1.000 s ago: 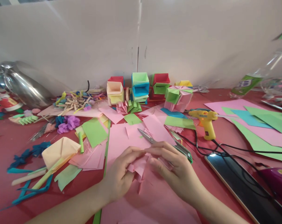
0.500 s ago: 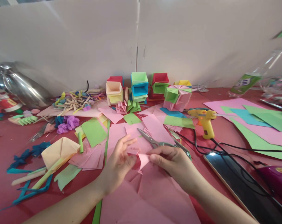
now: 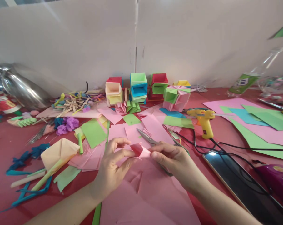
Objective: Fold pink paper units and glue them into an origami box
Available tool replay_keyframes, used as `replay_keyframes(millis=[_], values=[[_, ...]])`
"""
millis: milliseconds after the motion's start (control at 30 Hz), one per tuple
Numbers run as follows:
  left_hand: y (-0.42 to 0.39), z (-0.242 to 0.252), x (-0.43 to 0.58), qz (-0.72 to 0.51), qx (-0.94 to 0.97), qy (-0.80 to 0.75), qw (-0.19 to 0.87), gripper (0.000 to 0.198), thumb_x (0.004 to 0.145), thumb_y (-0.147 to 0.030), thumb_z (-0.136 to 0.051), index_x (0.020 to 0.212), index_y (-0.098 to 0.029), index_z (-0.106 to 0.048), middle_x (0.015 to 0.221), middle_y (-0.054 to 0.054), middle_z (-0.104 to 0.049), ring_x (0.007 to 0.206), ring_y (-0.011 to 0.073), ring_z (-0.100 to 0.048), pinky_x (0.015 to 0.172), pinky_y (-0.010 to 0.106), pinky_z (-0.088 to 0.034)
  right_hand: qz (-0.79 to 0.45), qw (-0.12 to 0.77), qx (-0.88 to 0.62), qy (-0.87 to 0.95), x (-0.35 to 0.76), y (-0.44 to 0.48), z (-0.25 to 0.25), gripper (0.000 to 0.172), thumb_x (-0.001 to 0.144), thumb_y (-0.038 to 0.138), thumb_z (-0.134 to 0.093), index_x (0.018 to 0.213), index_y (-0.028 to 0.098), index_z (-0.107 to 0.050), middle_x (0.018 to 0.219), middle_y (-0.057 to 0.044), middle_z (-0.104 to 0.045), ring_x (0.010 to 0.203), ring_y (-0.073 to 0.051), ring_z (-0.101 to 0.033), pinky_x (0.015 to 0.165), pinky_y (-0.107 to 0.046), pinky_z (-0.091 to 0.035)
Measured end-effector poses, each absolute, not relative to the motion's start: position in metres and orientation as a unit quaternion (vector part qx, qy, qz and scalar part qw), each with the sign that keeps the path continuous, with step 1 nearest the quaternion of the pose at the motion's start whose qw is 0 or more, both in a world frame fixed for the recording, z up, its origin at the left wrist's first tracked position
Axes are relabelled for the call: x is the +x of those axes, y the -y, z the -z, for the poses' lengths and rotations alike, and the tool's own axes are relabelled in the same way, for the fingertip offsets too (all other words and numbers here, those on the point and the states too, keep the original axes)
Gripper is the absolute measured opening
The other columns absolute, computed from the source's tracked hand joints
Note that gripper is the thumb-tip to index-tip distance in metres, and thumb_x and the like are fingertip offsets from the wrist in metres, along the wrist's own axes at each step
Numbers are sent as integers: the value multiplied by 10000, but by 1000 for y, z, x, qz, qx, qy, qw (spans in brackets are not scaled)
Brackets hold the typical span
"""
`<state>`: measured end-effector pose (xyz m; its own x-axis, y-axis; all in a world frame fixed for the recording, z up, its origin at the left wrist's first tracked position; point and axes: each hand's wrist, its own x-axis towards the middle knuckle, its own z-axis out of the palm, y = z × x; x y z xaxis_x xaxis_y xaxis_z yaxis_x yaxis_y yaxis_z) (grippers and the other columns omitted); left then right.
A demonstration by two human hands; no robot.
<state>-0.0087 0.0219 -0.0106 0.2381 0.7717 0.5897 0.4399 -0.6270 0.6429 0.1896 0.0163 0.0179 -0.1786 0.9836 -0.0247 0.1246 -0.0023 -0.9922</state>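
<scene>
Now the pink fold (image 3: 143, 152) is turned sideways, apparently mid-shaping. The right hand (image 3: 173, 156) pinches it; the left hand (image 3: 113, 165) is loosely spread alongside.

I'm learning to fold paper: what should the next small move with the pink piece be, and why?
Perhaps close the left hand on the left end of the pink piece, to steady it: the right hand pinches its other end, while the left hand looks open beside it.

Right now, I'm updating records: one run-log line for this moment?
right hand: pinching folded pink paper; left hand: beside it, contact unclear; scissors: partly behind right hand
</scene>
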Motion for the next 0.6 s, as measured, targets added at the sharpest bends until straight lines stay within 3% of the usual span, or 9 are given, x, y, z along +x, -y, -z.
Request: replay_keyframes(millis=[100, 200, 433, 600], values=[[-23, 11, -10, -472, 771, -384, 186, 116, 813, -138, -588, 821, -246, -631, 960, 5, -453, 880, 130, -505, 769, 270, -450, -521, 412, -457, 592, 193, -18, -18, 176, 766, 336, -649, 836, 183, -699, 791, -7, -591, 609, -78, -470, 509, -201, -345], [-23, 11, -9, -473, 768, -378, 209, 121, 815, -128, -583, 833, -238, -633, 942, 6, -463, 894, 129, -527, 745, 248, -462, -562, 391, -450, 573, 193, -19, -18, 186, 770, 349, -647, 850, 191, -703, 752, 3, -598, 558, -65, -466, 491, -198, -344], [-25, 9, -9, -476, 764, -356, 252, 134, 818, -127, -583, 884, -229, -637, 1050, 27, -567, 1039, 156, -541, 897, 302, -447, -590, 376, -445, 558, 193, -18, -18, 242, 751, 370, -667, 900, 185, -716, 704, -9, -611, 582, -84, -511, 533, -204, -392], [-23, 10, -8, -464, 768, -353, 264, 133, 820, -120, -579, 863, -227, -644, 1095, 31, -566, 1059, 149, -545, 905, 295, -454, -592, 375, -453, 551, 193, -19, -16, 202, 735, 346, -688, 878, 209, -729, 669, 14, -589, 542, -59, -482, 487, -180, -360]])
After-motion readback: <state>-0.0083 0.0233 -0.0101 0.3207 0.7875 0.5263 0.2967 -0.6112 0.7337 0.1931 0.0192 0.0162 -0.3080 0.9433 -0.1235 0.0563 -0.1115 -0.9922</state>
